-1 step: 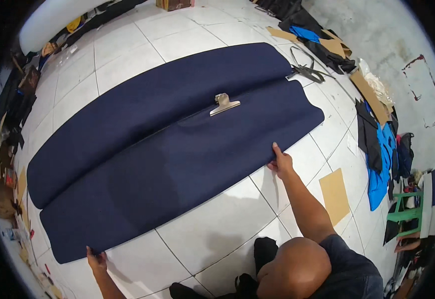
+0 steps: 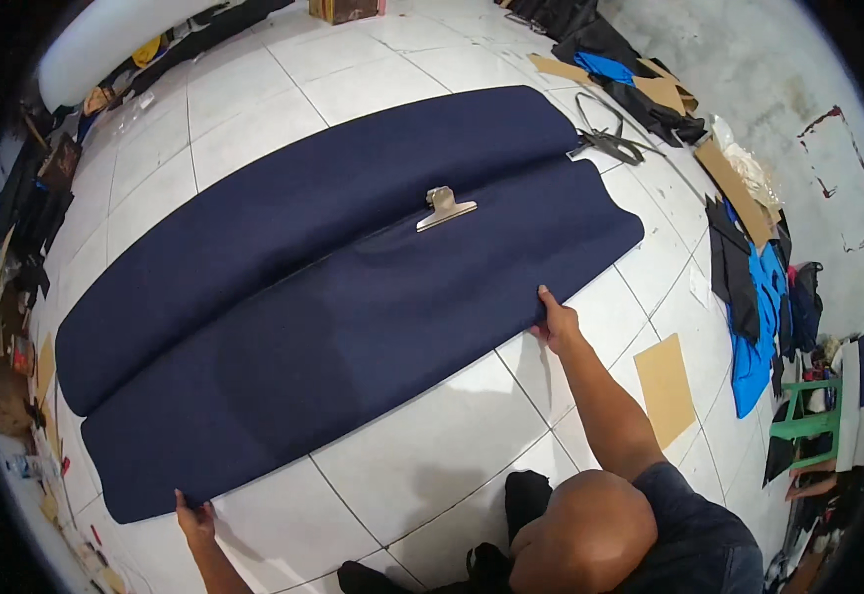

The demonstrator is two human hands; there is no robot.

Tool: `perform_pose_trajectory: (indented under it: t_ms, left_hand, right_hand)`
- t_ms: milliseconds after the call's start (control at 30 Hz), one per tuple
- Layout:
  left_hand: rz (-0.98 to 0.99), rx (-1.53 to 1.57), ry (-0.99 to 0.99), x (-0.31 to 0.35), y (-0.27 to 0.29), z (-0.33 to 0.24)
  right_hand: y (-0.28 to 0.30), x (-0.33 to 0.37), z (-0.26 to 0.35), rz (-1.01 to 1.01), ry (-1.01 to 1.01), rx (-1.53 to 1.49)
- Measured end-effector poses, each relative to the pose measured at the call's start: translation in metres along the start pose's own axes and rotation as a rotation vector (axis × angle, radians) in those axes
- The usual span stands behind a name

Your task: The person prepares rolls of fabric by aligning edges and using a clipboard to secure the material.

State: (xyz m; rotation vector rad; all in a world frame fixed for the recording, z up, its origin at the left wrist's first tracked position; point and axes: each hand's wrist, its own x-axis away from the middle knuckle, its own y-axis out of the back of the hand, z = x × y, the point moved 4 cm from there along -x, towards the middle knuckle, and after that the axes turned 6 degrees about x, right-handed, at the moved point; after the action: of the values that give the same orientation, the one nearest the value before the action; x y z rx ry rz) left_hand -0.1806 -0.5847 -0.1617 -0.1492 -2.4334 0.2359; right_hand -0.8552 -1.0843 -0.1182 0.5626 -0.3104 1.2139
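A long dark blue fabric-covered panel [image 2: 432,297] lies across the white tiled floor. Its far side shows a second dark blue section [image 2: 333,178] with a curved outer edge, and a crease or seam runs between the two. Clamped at that line is a wide silver bulldog clip [image 2: 446,209]. My left hand [image 2: 195,517] grips the near edge close to the panel's left corner, thumb on top and fingers underneath. Farther right, my right hand [image 2: 558,325] pinches the same edge in the same way. The hidden fingertips are under the panel.
Beyond the panel's right end lies a dark looped thing [image 2: 615,144], its kind unclear. A tan cardboard piece [image 2: 665,391] is right of my right forearm. Blue and black cloth [image 2: 757,317] is heaped along the right wall, near a green stool [image 2: 808,424]. Clutter lines the left side.
Both hands keep hold of the panel's near edge and have shifted only very slightly. The panel's left end has moved a touch to the right; the clip looks about the same.
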Motion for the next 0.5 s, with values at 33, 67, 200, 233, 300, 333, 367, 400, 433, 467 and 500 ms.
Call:
perform_pose_trajectory:
  t_ms: [33, 67, 200, 233, 300, 333, 367, 400, 433, 467, 500]
  left_hand:
    - [0.058, 0.007, 0.050, 0.001, -0.009, 0.006]
    - [0.065, 0.011, 0.050, 0.004, -0.013, 0.010]
    - [0.126, 0.037, -0.028, 0.014, 0.032, -0.007]
    - [0.098, 0.068, -0.053, 0.019, 0.028, 0.004]
    - [0.084, -0.008, -0.049, 0.051, 0.027, 0.022]
    - [-0.013, -0.157, -0.039, 0.074, 0.023, 0.029]
    - [0.082, -0.038, -0.055, 0.069, 0.077, 0.017]
    - [0.198, 0.021, -0.023, 0.092, 0.040, 0.045]
    - [-0.030, -0.097, -0.045, 0.101, 0.074, 0.044]
    - [-0.064, -0.191, -0.014, 0.121, 0.064, 0.052]
    - [-0.112, -0.224, 0.020, 0.129, 0.071, 0.058]
  right_hand:
    - [0.000, -0.003, 0.002, -0.010, -0.056, -0.075]
    - [0.006, -0.004, 0.007, -0.013, -0.050, -0.080]
    - [0.002, 0.018, 0.022, 0.072, -0.017, 0.007]
    - [0.011, 0.016, 0.021, 0.123, 0.026, 0.000]
    - [0.038, 0.015, 0.011, 0.083, -0.005, 0.056]
    - [0.059, 0.006, 0.001, 0.144, 0.007, 0.110]
    - [0.036, 0.007, -0.013, 0.253, -0.062, 0.125]
    - [0.065, -0.009, -0.022, 0.313, -0.037, 0.096]
    - [0.062, 0.002, -0.025, 0.288, -0.006, 0.140]
    - [0.076, 0.001, -0.032, 0.317, -0.124, 0.066]
    - [0.086, -0.003, -0.040, 0.323, -0.069, -0.003]
